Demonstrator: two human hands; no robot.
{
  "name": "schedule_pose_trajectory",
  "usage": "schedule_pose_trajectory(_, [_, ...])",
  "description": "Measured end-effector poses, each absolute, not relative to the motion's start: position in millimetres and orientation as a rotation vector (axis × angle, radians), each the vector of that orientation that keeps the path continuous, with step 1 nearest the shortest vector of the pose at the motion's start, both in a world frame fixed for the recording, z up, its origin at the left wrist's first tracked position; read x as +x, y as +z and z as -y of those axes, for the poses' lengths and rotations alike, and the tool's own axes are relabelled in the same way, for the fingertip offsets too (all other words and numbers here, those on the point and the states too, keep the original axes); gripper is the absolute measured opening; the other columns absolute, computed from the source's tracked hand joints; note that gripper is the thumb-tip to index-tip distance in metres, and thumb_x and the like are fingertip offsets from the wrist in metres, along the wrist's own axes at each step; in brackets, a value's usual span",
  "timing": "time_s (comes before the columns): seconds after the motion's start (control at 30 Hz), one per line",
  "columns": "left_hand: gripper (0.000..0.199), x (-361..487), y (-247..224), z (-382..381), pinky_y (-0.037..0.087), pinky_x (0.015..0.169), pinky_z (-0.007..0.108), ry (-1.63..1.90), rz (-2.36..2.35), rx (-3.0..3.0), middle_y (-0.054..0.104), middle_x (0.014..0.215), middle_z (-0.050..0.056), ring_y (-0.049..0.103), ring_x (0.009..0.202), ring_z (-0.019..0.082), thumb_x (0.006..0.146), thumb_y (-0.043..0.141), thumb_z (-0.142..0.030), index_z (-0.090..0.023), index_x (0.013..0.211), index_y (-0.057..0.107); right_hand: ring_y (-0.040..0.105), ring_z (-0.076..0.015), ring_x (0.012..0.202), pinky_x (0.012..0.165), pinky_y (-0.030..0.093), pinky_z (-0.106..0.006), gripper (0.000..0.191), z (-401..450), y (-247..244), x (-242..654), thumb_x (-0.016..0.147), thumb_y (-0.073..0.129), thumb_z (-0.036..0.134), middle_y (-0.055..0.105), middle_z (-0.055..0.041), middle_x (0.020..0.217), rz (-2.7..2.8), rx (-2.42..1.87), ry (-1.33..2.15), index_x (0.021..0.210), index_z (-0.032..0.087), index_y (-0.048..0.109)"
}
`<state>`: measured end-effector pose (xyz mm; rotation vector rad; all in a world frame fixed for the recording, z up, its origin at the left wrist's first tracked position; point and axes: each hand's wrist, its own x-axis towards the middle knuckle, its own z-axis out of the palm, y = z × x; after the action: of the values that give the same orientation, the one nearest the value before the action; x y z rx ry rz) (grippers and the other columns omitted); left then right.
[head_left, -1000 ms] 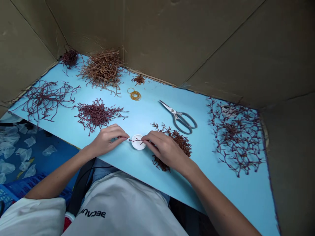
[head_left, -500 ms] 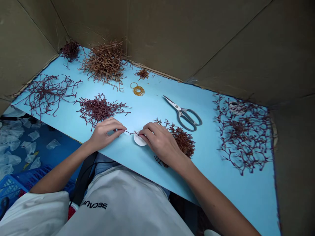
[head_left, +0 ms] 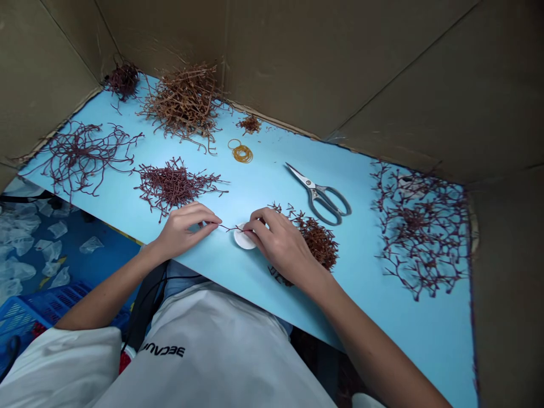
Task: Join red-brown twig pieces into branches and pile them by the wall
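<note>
Left hand (head_left: 186,229) and right hand (head_left: 280,243), both closed in a light pinch on one thin dark red twig (head_left: 229,228), fingertips on it from either side, a short bare span stretched between them. Right hand partly over a small white disc (head_left: 245,240), with the twig passing just above it; whether the twig touches the disc, impossible to tell. Heel of the right hand beside a dark red clump of twigs (head_left: 318,243), with the clump's lower part reaching under the hand.

Left of the hands, a pile of short dark red twigs (head_left: 174,187) on the blue bench (head_left: 382,323); further left, a tangle of long branching stems (head_left: 80,153). Along the far edge, a heap of dry brown twigs (head_left: 185,99), a small dark clump (head_left: 123,79) in the corner and a little brown tuft (head_left: 250,124). Just below the tuft, a few tan rubber bands (head_left: 242,153). Near the middle, steel scissors (head_left: 318,195) with grey handles, lying flat. At the right end, a wide spread of dark red branching stems (head_left: 420,226). Cardboard walls (head_left: 340,56) along the far side and both ends. Below the near edge on the left, scraps of thin plastic (head_left: 21,224) and a blue crate (head_left: 25,314). White shirt (head_left: 204,351) across the bottom of the view.
</note>
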<state>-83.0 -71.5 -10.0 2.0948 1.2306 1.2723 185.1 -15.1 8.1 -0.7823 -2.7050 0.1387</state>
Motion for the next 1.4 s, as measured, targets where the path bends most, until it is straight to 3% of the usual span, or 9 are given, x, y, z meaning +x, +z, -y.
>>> schedule_pose_trajectory(0.17, [0.012, -67.8, -16.8, 70.2, 0.058, 0.076, 0.033, 1.314, -1.155, 2.088, 0.079, 0.093, 0.007, 0.072, 0.084, 0.018, 0.099, 0.071, -0.015, -0.021, 0.105, 0.079, 0.061, -0.0244, 0.094, 0.08, 0.044, -0.037, 0.018, 18.1, 12.4, 204.3, 0.11, 0.049, 0.013, 0.072, -0.012, 0.109, 2.747, -0.773, -0.001, 0.111, 0.018, 0.066])
schedule_pose_trajectory(0.33, [0.016, -61.1, -20.5, 71.6, 0.058, 0.078, 0.034, 1.292, -1.123, 2.142, 0.081, 0.095, 0.007, 0.073, 0.087, 0.018, 0.099, 0.071, -0.011, -0.021, 0.109, 0.078, 0.056, -0.023, 0.082, 0.074, 0.04, -0.038, 0.029, 18.4, 22.1, 213.0, 0.108, 0.044, 0.004, 0.074, -0.0103, 0.101, 2.816, -0.629, -0.221, 0.107, 0.019, 0.069])
schedule_pose_trajectory(0.8, [0.016, -64.2, -17.5, 71.0, 0.061, 0.082, 0.036, 1.179, -1.127, 2.353, 0.082, 0.096, 0.005, 0.074, 0.087, 0.019, 0.101, 0.069, -0.014, -0.023, 0.11, 0.078, 0.055, -0.0233, 0.08, 0.074, 0.037, -0.04, 0.033, 15.0, 28.6, 202.9, 0.107, 0.044, 0.003, 0.07, -0.0085, 0.092, 2.913, -0.577, -0.007, 0.098, 0.022, 0.07])
schedule_pose_trajectory(1.07, [0.016, -60.9, -10.5, 69.3, 0.061, 0.081, 0.037, 1.226, -1.1, 2.304, 0.083, 0.095, 0.006, 0.075, 0.086, 0.019, 0.099, 0.071, -0.013, -0.023, 0.11, 0.078, 0.058, -0.0236, 0.08, 0.071, 0.039, -0.04, 0.031, 14.7, 33.3, 214.3, 0.107, 0.045, 0.005, 0.073, -0.0094, 0.093, 2.869, -0.545, -0.189, 0.102, 0.019, 0.072])
schedule_pose_trajectory(1.23, [0.012, -53.2, 6.0, 46.8, 0.062, 0.079, 0.035, 1.3, -1.025, 2.184, 0.083, 0.096, 0.007, 0.077, 0.088, 0.02, 0.098, 0.076, -0.02, -0.021, 0.109, 0.08, 0.065, -0.0238, 0.085, 0.073, 0.047, -0.04, 0.026, 13.3, 36.7, 236.9, 0.109, 0.047, 0.011, 0.076, -0.0102, 0.099, 2.702, -0.735, -0.094, 0.113, 0.021, 0.071])
schedule_pose_trajectory(1.4, [0.021, -36.6, 14.7, -20.4, 0.06, 0.073, 0.027, 0.997, -1.154, 2.094, 0.082, 0.11, 0.008, 0.077, 0.092, 0.018, 0.101, 0.069, -0.023, -0.021, 0.12, 0.077, 0.068, -0.0213, 0.084, 0.072, 0.055, -0.038, 0.009, -2.0, 56.7, 250.1, 0.106, 0.059, 0.021, 0.073, -0.0066, 0.094, 2.196, -0.962, 0.24, 0.104, 0.024, 0.068])
